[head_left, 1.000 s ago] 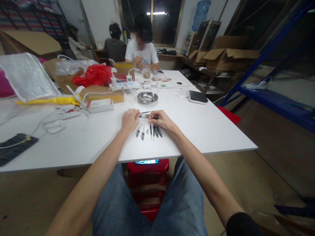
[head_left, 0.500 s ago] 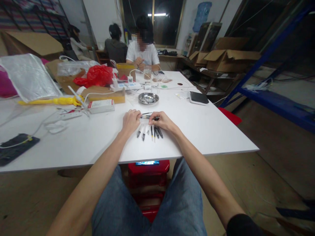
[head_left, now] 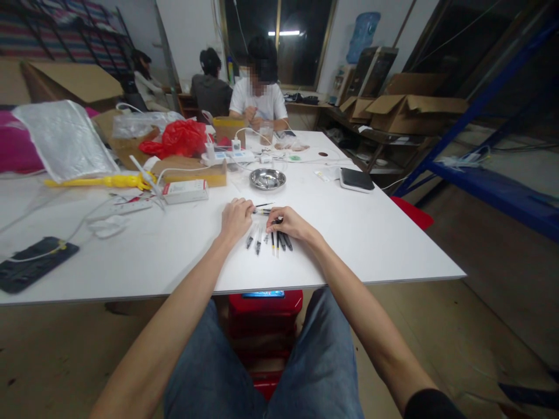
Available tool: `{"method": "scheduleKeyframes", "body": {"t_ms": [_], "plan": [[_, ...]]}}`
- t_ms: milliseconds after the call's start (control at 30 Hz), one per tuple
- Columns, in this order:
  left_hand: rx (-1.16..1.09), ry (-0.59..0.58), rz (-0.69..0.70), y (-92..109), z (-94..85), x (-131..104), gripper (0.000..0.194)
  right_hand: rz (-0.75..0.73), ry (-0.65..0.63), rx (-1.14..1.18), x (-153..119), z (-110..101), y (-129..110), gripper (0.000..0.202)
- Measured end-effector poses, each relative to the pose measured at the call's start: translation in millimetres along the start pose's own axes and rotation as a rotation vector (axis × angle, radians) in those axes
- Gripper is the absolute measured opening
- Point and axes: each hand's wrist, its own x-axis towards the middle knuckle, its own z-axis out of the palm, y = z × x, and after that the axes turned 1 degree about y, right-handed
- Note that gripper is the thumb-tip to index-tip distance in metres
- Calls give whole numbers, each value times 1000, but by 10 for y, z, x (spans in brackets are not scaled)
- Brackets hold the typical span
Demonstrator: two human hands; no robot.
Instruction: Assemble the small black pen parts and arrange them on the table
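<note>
My left hand (head_left: pixel 237 220) is closed, knuckles up, at the left end of some thin dark pen parts (head_left: pixel 262 210) on the white table; what it grips is too small to make out. My right hand (head_left: pixel 288 223) is bent in a pinch just to the right, with a small dark piece at its fingertips that I cannot make out. Below the hands lie clear pen barrels (head_left: pixel 258 241) with dark tips, dark refills (head_left: pixel 273 243) with yellow bands, and black pen parts (head_left: pixel 286 241). A shiny metal bowl (head_left: pixel 268 179) rests beyond the hands.
Behind on the left are a white box (head_left: pixel 186 192), a power strip (head_left: pixel 229 156), a red bag (head_left: pixel 183 138) and a yellow object (head_left: pixel 109 181). A black-topped device (head_left: pixel 357 180) sits right. A person (head_left: pixel 258 102) sits across the table (head_left: pixel 371 244); two more sit behind.
The whole view has shifted, so the scene sits slightly lower and further right. Less of the pen parts between my hands overlaps my right fingers, which have drawn slightly away from my left hand.
</note>
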Motion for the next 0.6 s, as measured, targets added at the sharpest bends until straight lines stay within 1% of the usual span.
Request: {"method": "scheduleKeyframes", "body": {"t_ms": [267,400,600], "plan": [[0,-29,-4,25,-1,27,25,26,-52,-63,-4,25,-28,10],[12,-39,4,36,-3,29,25,47,-83,-50,-19,-13,-23,13],[5,-10,-15,36,-10,2,24,63,-140,-80,-29,-2,-25,15]]}}
